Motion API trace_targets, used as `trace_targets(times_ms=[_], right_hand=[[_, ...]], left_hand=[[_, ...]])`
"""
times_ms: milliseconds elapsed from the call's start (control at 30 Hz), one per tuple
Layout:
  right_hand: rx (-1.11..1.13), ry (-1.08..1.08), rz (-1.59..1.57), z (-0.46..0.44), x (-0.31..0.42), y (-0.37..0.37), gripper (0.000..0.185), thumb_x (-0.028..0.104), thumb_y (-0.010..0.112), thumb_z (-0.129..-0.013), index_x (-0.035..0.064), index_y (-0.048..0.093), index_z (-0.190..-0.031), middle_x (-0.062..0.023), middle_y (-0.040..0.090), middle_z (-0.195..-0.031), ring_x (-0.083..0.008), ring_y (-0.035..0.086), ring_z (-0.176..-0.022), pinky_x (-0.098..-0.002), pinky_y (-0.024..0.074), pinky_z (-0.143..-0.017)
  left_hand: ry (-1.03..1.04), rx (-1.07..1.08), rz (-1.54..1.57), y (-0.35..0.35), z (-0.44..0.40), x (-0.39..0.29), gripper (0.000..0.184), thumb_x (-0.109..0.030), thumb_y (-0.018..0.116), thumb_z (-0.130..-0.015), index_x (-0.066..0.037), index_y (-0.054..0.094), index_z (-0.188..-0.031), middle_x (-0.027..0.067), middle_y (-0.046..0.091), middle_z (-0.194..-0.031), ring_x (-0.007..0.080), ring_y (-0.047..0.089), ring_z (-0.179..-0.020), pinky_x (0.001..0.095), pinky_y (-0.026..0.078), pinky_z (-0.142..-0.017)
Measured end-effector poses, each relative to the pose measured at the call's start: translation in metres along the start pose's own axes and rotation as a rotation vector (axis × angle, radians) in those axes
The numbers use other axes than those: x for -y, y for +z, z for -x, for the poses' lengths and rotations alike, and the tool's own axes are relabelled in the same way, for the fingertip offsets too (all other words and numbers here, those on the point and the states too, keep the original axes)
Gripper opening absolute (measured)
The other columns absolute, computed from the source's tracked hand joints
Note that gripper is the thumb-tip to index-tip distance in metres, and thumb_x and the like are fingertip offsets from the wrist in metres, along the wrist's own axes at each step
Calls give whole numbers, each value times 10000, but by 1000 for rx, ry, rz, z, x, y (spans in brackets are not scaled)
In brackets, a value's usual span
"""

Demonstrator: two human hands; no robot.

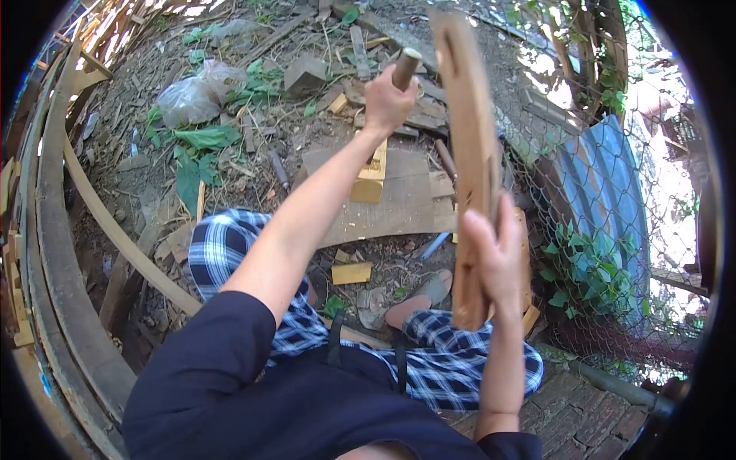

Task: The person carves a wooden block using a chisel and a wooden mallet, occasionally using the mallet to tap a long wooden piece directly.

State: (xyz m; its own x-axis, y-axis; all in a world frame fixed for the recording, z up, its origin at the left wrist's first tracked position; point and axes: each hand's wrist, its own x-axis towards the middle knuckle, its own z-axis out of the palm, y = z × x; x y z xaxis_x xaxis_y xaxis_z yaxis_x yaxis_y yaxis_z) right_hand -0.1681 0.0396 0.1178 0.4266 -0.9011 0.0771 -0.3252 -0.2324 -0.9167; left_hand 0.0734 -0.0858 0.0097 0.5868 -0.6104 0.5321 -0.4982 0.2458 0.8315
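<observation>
My left hand (389, 100) is wrapped round a short round wooden handle (406, 67), whose pale end sticks up above the fist. Its lower part is hidden. Just below that hand, a yellowish wooden block (368, 184) rests on a flat brown board (410, 184). On the right, my right hand (500, 257) is against a long wooden piece (469, 123) with a slot near its top. This piece stands nearly upright in view and is blurred at the upper end. The thumb and fingers of my right hand are round its lower part.
A small yellow offcut (351, 274) lies near my feet. At the left are long curved planks (57, 192) and a plastic bag (201, 96). Wire fencing (567, 184) and a corrugated sheet (606, 184) stand at the right. Wood scraps and leaves litter the ground.
</observation>
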Motion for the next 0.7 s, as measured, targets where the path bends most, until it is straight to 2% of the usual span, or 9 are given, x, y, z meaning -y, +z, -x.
trace_targets(times_ms=[133, 233, 333, 400, 467, 533, 600, 667, 700], right_hand=[[-172, -302, 77, -62, 72, -18, 499, 357, 581, -913, -44, 508, -1202, -164, 634, -974, -209, 607, -875, -338, 493, -784], [-156, -363, 179, -92, 86, -13, 523, 376, 599, -898, -47, 513, -1194, -180, 631, -1018, -230, 610, -901, -345, 491, -809], [219, -15, 326, -109, 33, -9, 562, 445, 578, -884, -50, 527, -1144, -181, 624, -1025, -264, 605, -885, -358, 488, -822], [312, 239, 430, -111, 60, -17, 591, 489, 586, -861, -36, 536, -1128, -167, 601, -1004, -211, 586, -905, -337, 467, -811], [316, 168, 414, -114, 70, -28, 599, 497, 599, -849, -15, 543, -1153, -154, 593, -982, -184, 582, -873, -324, 472, -755], [94, -5, 287, -106, 98, -22, 742, 552, 603, -834, 11, 480, -1326, -115, 558, -1010, -176, 570, -882, -319, 464, -706], [82, -57, 225, -108, 113, -25, 880, 601, 602, -811, 24, 395, -1442, -213, 521, -1216, -258, 559, -1034, -340, 465, -803], [-26, -151, 290, -109, 103, -11, 823, 588, 597, -821, 38, 433, -1411, -209, 532, -1223, -260, 556, -1059, -347, 468, -828], [101, -54, 450, -113, 86, -12, 798, 578, 600, -821, 38, 452, -1389, -195, 541, -1211, -257, 558, -1053, -348, 471, -829]], left_hand=[[3, 28, 59, 2, 5, -4, 175, -176, 677, -818, -24, 600, -853, 193, 637, -696, 375, 667, -690, 407, 501, -611], [2, 1, 105, -2, 5, -2, 165, -161, 678, -816, -22, 599, -856, 192, 632, -688, 372, 663, -675, 401, 500, -607], [-13, -34, 128, -14, 7, -5, 162, -155, 677, -819, -18, 601, -859, 186, 630, -681, 359, 665, -661, 397, 500, -607], [-22, -42, 143, -16, 7, -3, 163, -155, 677, -821, -16, 601, -861, 182, 629, -679, 351, 668, -657, 395, 500, -607], [-65, -54, 104, -16, 7, 2, 161, -151, 677, -824, -13, 601, -860, 177, 631, -681, 334, 676, -658, 387, 501, -607], [-63, -36, 116, -16, 8, 3, 155, -143, 679, -824, -14, 598, -852, 176, 631, -686, 328, 675, -656, 378, 498, -606], [-9, -64, 163, -16, 10, 1, 195, -184, 696, -844, -16, 597, -829, 110, 601, -647, 210, 589, -573, 336, 472, -602], [-1, -45, 150, -18, 11, -2, 164, -154, 686, -835, -18, 596, -836, 142, 613, -660, 271, 628, -603, 358, 483, -599], [8, -34, 137, -19, 11, -3, 135, -124, 677, -826, -19, 594, -843, 173, 625, -673, 333, 667, -633, 379, 494, -595]])
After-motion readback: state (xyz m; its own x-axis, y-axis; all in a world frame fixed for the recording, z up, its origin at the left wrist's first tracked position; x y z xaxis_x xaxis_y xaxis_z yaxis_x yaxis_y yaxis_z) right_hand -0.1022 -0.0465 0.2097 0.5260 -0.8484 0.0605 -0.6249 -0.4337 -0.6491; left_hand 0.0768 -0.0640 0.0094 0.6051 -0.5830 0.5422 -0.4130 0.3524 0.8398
